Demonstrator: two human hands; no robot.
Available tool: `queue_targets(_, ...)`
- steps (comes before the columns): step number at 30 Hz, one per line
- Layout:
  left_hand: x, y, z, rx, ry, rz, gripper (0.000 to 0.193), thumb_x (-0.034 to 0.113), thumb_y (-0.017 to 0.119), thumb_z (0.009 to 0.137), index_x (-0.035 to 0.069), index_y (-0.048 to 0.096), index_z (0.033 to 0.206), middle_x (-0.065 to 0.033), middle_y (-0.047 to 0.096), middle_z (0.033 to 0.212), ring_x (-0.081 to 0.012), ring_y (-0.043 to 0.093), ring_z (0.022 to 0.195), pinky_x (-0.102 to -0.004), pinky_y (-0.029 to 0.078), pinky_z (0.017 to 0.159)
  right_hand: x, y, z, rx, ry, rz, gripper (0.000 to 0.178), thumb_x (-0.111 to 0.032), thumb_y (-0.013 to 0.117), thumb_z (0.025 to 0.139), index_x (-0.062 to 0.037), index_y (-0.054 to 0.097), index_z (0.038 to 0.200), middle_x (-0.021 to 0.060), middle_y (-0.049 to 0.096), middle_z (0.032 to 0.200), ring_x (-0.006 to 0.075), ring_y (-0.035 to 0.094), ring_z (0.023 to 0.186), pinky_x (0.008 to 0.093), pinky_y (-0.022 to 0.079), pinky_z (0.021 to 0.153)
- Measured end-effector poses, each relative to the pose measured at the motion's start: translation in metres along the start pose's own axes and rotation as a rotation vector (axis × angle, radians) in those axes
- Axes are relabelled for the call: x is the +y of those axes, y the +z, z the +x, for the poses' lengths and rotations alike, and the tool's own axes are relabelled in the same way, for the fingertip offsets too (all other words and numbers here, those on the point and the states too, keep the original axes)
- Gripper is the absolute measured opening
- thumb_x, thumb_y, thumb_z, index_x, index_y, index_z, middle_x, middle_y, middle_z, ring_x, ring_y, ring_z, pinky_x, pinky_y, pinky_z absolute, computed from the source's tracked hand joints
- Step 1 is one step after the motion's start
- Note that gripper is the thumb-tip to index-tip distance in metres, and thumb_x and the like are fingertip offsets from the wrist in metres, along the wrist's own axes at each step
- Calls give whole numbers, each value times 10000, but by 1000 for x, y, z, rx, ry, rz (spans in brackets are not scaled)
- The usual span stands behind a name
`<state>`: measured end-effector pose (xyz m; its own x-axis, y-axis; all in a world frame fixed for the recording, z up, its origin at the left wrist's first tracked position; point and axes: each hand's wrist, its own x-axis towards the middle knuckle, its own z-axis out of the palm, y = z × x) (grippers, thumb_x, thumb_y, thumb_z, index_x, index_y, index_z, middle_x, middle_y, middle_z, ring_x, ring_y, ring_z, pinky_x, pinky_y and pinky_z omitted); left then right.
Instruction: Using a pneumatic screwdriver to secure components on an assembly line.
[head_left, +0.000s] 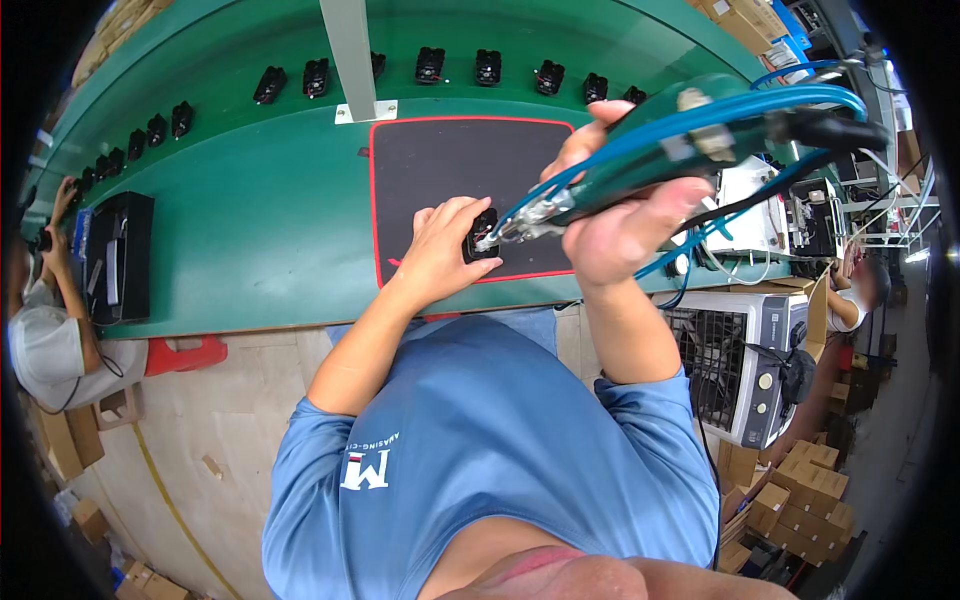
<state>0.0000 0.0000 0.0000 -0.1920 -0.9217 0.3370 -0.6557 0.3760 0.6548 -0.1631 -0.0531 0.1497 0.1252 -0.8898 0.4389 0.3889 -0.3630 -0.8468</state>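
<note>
My left hand (pixel 438 245) is closed around the sides of a small black plastic part (pixel 486 222), held down on the dark mat (pixel 415 160) with a red border. My right hand (pixel 625 235) grips a green power screwdriver (pixel 640 165), tilted, with blue hoses (pixel 750 103) running from its rear. The metal nose (pixel 535 217) of the screwdriver points down-left and meets the black part, or sits just over it; its exact contact is too small to tell. The palm side of my right hand shows below the tool body.
Several similar black parts (pixel 430 66) line the green strip at the back. A grey post (pixel 350 55) rises behind the mat. A black tray (pixel 122 258) stands at left; white equipment (pixel 745 210) is at right. A grilled appliance (pixel 765 370) stands below. Other people work at both ends.
</note>
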Motion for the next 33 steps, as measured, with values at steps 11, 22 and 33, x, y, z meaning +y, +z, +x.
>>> queue_targets(11, 23, 24, -1, 20, 1, -71, 842, 331, 911, 676, 84, 554, 1397, -96, 580, 1283, -260, 554, 1194, -401, 350, 983, -1, -17, -21, 19, 68, -106, 1080, -950, 359, 796, 34, 530, 1207, 77, 578, 723, 145, 545, 630, 279, 496, 574)
queue_targets(22, 22, 24, 0, -20, -6, -95, 843, 366, 904, 687, 49, 561, 1389, -118, 585, 1286, -274, 549, 1213, -395, 351, 1008, 17, -29, -26, -23, 55, -57, 1013, -965, 304, 793, -65, 556, 1182, 74, 578, 724, 165, 560, 597, 308, 505, 580)
queue_targets(33, 22, 21, -3, -10, 14, -112, 860, 359, 906, 675, 80, 557, 1410, -121, 590, 1307, -269, 539, 1232, -389, 341, 1029, -41, -13, 9, -96, 16, 4, 1138, -978, 262, 783, 25, 534, 1250, 87, 585, 740, 176, 575, 584, 317, 516, 545)
